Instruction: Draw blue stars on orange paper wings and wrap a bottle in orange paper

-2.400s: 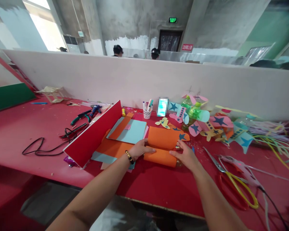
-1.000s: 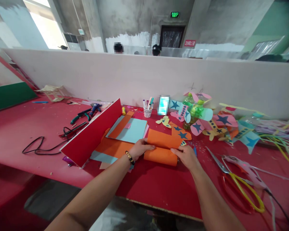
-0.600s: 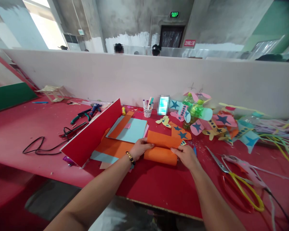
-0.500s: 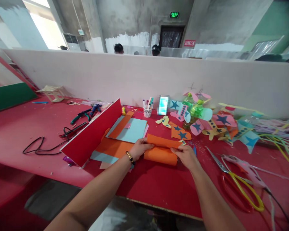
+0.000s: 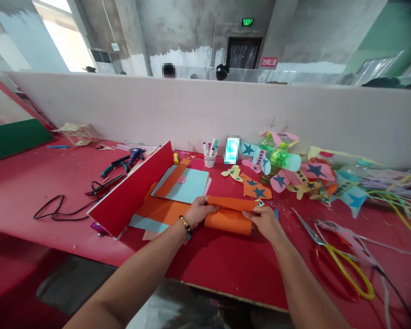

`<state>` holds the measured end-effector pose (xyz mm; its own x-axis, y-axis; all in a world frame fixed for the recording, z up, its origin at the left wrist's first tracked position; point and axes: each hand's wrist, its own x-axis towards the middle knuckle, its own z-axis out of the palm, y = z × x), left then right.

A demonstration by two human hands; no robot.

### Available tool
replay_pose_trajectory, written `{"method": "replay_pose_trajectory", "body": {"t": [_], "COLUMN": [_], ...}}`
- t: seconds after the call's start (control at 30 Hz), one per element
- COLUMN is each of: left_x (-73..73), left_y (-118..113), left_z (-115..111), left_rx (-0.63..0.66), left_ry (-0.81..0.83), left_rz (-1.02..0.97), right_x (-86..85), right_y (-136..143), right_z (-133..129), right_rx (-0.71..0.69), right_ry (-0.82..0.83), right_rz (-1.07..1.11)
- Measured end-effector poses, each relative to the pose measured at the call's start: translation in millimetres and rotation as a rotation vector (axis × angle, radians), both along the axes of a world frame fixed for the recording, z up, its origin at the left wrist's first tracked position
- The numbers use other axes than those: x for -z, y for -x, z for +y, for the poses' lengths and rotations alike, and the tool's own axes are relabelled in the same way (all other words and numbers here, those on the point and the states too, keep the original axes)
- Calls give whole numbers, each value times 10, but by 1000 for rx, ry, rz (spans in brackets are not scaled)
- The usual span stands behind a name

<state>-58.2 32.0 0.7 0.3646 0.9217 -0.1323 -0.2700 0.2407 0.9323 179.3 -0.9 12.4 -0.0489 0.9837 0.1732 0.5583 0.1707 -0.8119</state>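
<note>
Both my hands grip a sheet of orange paper (image 5: 229,222), which is curled into a roll on the near side with a loose flap standing along the far side. My left hand (image 5: 199,214) pinches its left end, thumb on top. At the right end, my right hand (image 5: 263,222) pinches it the same way. What lies inside the roll is hidden. Left of my left hand are flat sheets of light blue paper (image 5: 192,185) and orange paper (image 5: 162,211). Just beyond the roll lies an orange cutout with blue stars (image 5: 256,187).
Large scissors (image 5: 332,256) and a pink glue gun (image 5: 352,240) lie to the right. Green bottles (image 5: 280,155) and paper plane parts (image 5: 317,172) stand at the back right. A red board (image 5: 133,189) rises on the left; a pen cup (image 5: 209,160) stands by the white partition (image 5: 130,109).
The orange flap between my hands has tipped down slightly toward the roll. Both hands keep their hold in nearly the same place.
</note>
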Motion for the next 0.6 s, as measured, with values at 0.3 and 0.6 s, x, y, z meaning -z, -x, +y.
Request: {"method": "replay_pose_trajectory", "body": {"t": [0.3, 0.6], "left_x": [5, -53], "left_y": [23, 32], "left_z": [9, -27], "left_rx": [-16, 23], "left_ry": [-37, -75], "left_rz": [19, 90], "right_x": [58, 51], "right_y": [-27, -49], "right_z": [0, -11], "right_rx": [17, -49], "right_ry": [-41, 32], "right_rz": [-22, 75]}}
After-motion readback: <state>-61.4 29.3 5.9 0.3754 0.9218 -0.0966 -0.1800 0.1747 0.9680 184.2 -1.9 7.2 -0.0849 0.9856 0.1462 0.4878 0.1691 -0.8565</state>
